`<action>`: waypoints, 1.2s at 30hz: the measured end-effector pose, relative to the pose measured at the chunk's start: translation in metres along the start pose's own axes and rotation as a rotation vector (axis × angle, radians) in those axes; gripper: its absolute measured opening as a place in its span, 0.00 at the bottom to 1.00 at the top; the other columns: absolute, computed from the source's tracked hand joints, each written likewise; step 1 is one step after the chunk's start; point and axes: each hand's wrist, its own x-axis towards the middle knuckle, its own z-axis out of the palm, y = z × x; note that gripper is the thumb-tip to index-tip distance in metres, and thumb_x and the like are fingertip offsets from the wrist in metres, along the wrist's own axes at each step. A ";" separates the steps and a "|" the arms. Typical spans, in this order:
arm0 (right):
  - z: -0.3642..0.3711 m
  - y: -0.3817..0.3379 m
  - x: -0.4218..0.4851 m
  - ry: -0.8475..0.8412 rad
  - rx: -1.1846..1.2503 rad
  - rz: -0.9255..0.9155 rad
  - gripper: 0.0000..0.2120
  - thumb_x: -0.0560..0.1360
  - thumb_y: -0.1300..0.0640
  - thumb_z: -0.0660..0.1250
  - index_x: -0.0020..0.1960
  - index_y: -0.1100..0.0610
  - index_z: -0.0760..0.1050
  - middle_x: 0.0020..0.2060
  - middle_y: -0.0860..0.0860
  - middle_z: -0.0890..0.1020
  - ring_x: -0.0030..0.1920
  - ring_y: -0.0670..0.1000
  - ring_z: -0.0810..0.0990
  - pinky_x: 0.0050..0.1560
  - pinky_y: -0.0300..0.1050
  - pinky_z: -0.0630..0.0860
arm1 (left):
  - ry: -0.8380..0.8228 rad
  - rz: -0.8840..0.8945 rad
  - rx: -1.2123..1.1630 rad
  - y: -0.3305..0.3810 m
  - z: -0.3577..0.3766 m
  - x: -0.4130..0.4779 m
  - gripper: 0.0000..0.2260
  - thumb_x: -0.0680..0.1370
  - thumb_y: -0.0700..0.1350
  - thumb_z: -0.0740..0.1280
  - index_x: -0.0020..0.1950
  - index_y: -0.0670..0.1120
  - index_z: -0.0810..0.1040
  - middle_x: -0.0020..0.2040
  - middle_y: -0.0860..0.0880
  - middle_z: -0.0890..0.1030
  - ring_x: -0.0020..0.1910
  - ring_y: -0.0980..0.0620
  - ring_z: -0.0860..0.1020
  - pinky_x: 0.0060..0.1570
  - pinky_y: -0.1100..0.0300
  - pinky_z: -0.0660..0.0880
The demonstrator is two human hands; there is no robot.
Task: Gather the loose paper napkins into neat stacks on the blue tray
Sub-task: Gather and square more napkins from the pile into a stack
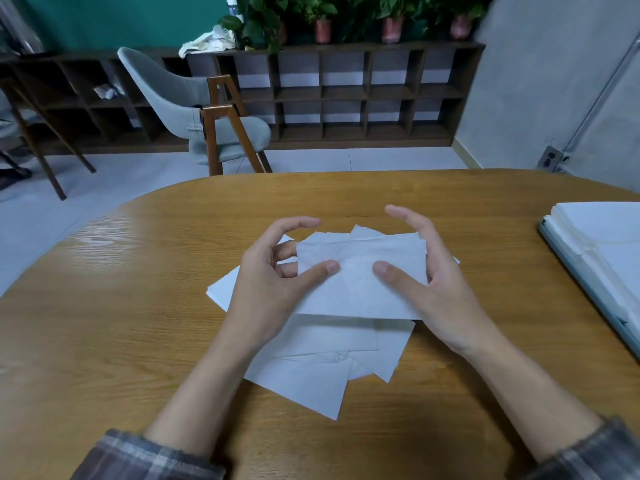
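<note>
The room was quiet on my feed: a dark cubby shelf [346, 98] along the far wall with potted plants [322, 19] on top, a grey chair [194, 95] in front of it, and the oval wooden desk [138, 306] filling the lower half.

Both grips were up over the middle of the desk, sharing one napkin [360, 282]. The left grip [273, 282] pinched its left edge, thumb on top and fingers tucked behind. The right grip [429, 282] held the right edge the same way, thumb flat on the face and fingers curled round the back, with the forefinger lifted loose above. The napkin was raised off the surface and held roughly level between them.

Under it lay the pile [311, 368] of loose napkins, fanned at odd angles with corners pointing every way. It sat well apart from the tray [585, 285], which showed only in part at the right edge of the view. A squared stack [609, 237] already rested on the tray.

I judged this to be the squaring step: one sheet picked out and being straightened before it joined the rest. The task looked partly done, with a fair number of sheets left on the desk.

The next move, as I read it, called for carrying the napkin right to the tray and lowering it flush on the stack. Thin paper droops and slides, so I would keep both edges pinched until it touched down, and line up the corners before letting go.
</note>
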 end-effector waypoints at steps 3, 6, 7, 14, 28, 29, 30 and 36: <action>-0.002 0.001 0.000 0.006 -0.021 -0.008 0.28 0.80 0.56 0.72 0.74 0.36 0.68 0.64 0.56 0.82 0.60 0.55 0.84 0.61 0.53 0.82 | -0.001 -0.006 0.000 0.000 -0.001 0.000 0.21 0.75 0.37 0.78 0.65 0.49 0.78 0.48 0.45 0.89 0.43 0.44 0.88 0.44 0.49 0.85; -0.002 0.003 0.001 0.036 -0.058 -0.011 0.26 0.81 0.55 0.71 0.73 0.34 0.69 0.68 0.56 0.79 0.64 0.57 0.82 0.65 0.60 0.79 | 0.012 0.005 0.040 -0.004 -0.001 0.001 0.20 0.76 0.38 0.78 0.64 0.49 0.79 0.45 0.54 0.86 0.41 0.56 0.85 0.40 0.60 0.80; -0.003 0.003 0.002 0.043 -0.040 -0.013 0.26 0.81 0.56 0.71 0.73 0.35 0.69 0.68 0.56 0.79 0.63 0.58 0.82 0.65 0.62 0.80 | 0.034 0.027 0.089 -0.004 -0.001 0.001 0.20 0.75 0.40 0.79 0.64 0.51 0.80 0.46 0.59 0.85 0.43 0.61 0.82 0.42 0.64 0.77; -0.006 0.001 0.002 0.049 0.085 0.000 0.24 0.80 0.59 0.71 0.69 0.38 0.71 0.64 0.56 0.81 0.58 0.54 0.84 0.57 0.52 0.83 | -0.010 -0.082 -0.058 0.003 -0.001 -0.001 0.21 0.78 0.39 0.75 0.69 0.53 0.76 0.49 0.48 0.88 0.41 0.52 0.86 0.38 0.62 0.80; -0.023 0.018 0.011 0.312 -0.331 -0.037 0.16 0.80 0.68 0.69 0.62 0.52 0.85 0.57 0.33 0.84 0.63 0.31 0.78 0.61 0.22 0.67 | -0.240 0.140 0.792 -0.028 -0.014 0.007 0.11 0.72 0.52 0.82 0.51 0.55 0.84 0.44 0.58 0.80 0.46 0.60 0.76 0.43 0.71 0.69; -0.022 0.019 0.011 0.304 -0.343 -0.044 0.16 0.80 0.67 0.69 0.62 0.51 0.85 0.57 0.33 0.85 0.63 0.32 0.78 0.62 0.23 0.67 | -0.236 0.152 0.786 -0.028 -0.014 0.008 0.10 0.73 0.51 0.81 0.51 0.54 0.85 0.44 0.58 0.81 0.47 0.60 0.76 0.43 0.71 0.69; -0.022 0.020 0.011 0.301 -0.352 -0.051 0.16 0.80 0.67 0.69 0.62 0.50 0.85 0.58 0.34 0.85 0.64 0.33 0.78 0.63 0.24 0.67 | -0.234 0.153 0.774 -0.029 -0.015 0.008 0.10 0.73 0.50 0.81 0.52 0.54 0.85 0.44 0.57 0.81 0.47 0.59 0.77 0.44 0.71 0.68; -0.021 0.020 0.010 0.308 -0.372 -0.048 0.16 0.81 0.65 0.69 0.63 0.49 0.84 0.60 0.34 0.84 0.66 0.34 0.77 0.67 0.27 0.68 | -0.203 0.150 0.696 -0.026 -0.013 0.007 0.04 0.76 0.45 0.79 0.45 0.52 0.86 0.43 0.56 0.82 0.48 0.57 0.79 0.46 0.72 0.68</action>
